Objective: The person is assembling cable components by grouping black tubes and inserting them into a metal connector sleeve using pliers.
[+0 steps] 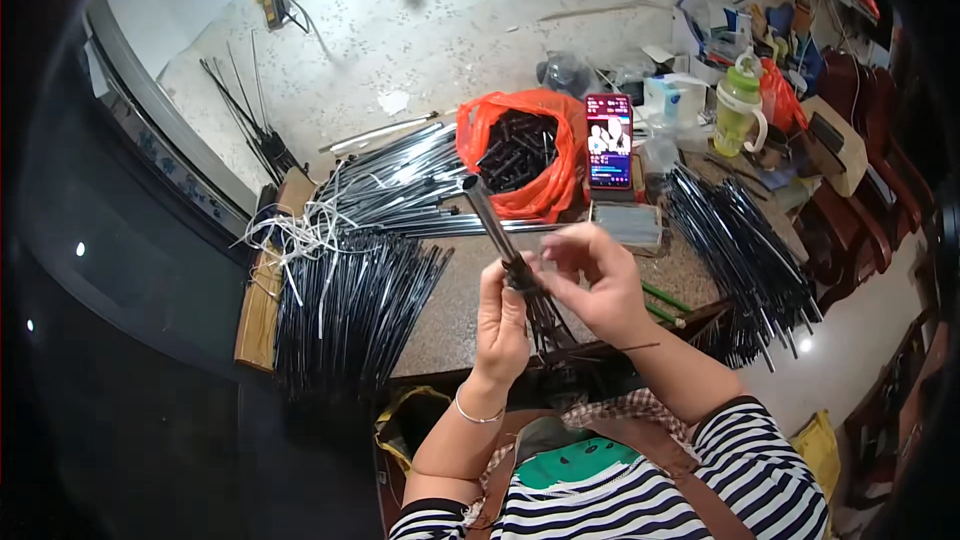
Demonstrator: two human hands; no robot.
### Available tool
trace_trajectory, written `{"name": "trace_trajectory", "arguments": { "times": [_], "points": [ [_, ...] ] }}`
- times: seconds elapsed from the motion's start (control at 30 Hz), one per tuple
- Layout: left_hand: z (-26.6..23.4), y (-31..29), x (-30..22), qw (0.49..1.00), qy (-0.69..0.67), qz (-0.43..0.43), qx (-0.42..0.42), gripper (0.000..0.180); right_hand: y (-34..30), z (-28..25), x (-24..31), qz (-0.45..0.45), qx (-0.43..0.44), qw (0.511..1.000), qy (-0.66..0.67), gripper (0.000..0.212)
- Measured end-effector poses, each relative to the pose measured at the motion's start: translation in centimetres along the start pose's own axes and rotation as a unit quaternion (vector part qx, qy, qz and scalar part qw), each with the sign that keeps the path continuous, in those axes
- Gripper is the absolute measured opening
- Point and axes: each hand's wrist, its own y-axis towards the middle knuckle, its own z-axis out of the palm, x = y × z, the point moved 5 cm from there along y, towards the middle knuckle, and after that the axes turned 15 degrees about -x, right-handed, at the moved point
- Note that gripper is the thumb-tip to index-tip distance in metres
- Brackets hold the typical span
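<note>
above the table (450, 310), the left hand (500, 325) is gripping a dark metal shaft (492, 225) while the right hand (595, 280) is pinching its thin ribs (545, 320); behind, an orange plastic bag (545, 190) is holding black tube pieces (515, 148).

Single head view, steeply down, close over worktable (450, 320), fisheye-bent edges

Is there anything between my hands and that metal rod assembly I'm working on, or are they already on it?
Nothing visible stands between them. The left hand is wrapped around the metal rod assembly just below its hub, and the right hand pinches it at the hub from the other side. The rod's upper end sticks up free above the table.
</note>
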Motion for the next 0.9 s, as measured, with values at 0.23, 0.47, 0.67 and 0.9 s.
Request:
{"name": "trace_trajectory", "arguments": {
  "times": [0.23,0.47,0.67,0.9],
  "points": [
    [-0.3,-0.2,0.2,0.991,-0.118,-0.015,-0.054,0.027,-1.5,1.0,0.1,-0.076,0.011,0.997,0.004,0.013],
    [-0.4,-0.7,-0.2,0.997,0.003,0.061,-0.055,0.026,-1.9,1.0,1.8,-0.130,-0.023,0.988,-0.083,0.014],
    [-0.9,-0.7,0.7,0.998,-0.009,0.012,-0.054,0.032,-2.2,0.9,2.2,-0.182,-0.028,0.973,-0.141,0.015],
    [0.3,-0.4,-1.1,0.988,0.000,0.143,-0.061,0.031,-0.2,1.6,0.6,-0.068,0.098,0.993,0.012,0.014]
  ]
}}
